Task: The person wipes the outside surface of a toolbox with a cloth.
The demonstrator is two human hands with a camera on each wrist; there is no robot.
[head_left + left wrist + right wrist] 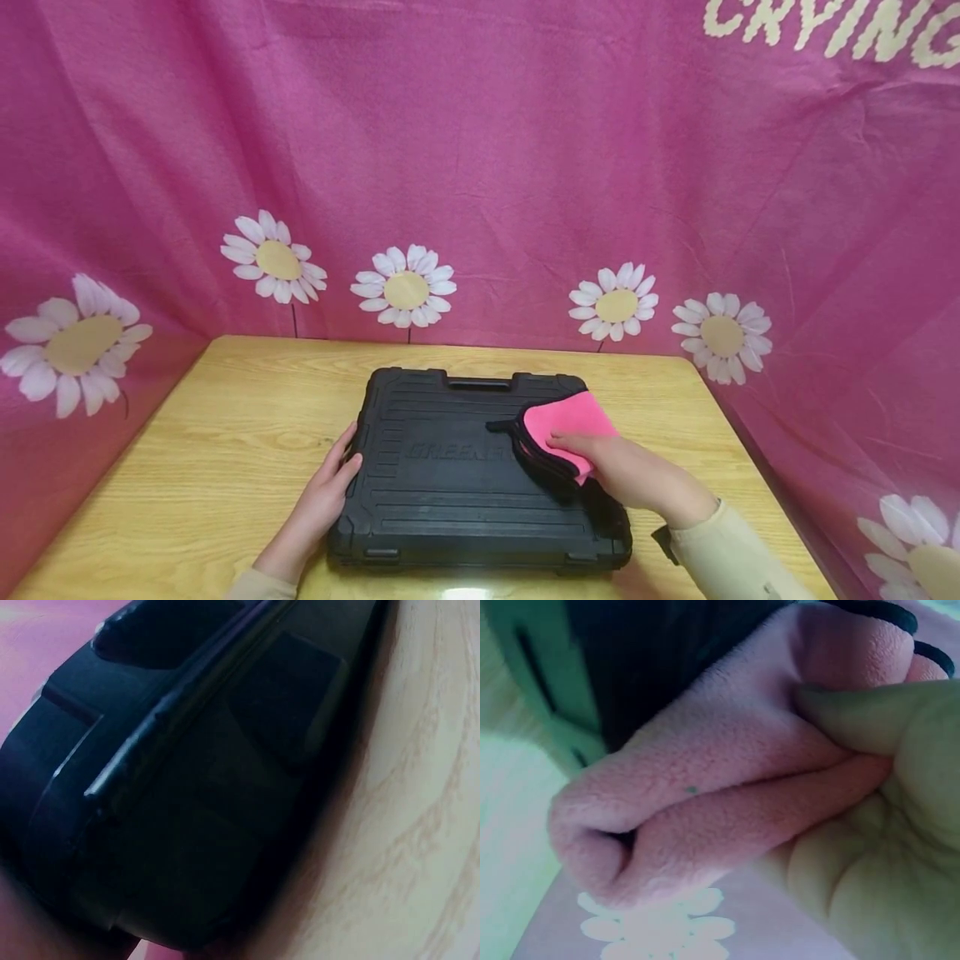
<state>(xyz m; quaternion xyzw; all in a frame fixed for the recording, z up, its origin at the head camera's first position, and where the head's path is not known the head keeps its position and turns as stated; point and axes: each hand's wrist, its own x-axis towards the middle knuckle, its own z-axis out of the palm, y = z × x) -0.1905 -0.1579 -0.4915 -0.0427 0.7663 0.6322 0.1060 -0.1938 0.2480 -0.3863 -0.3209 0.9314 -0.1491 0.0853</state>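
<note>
A black hard plastic case lies flat and closed on the table, its molded handle at the far edge. Against the case's left side rests my left hand, fingers stretched along the edge. In the left wrist view the dark side of the case fills most of the picture. My right hand pinches a folded pink cloth with black edging over the right part of the lid, thumb on top. Close up, the right wrist view shows the cloth's fluffy folds between thumb and fingers.
The case sits on a light wooden table whose bare surface shows on both sides. A pink curtain printed with daisies hangs behind the table and along its left and right edges.
</note>
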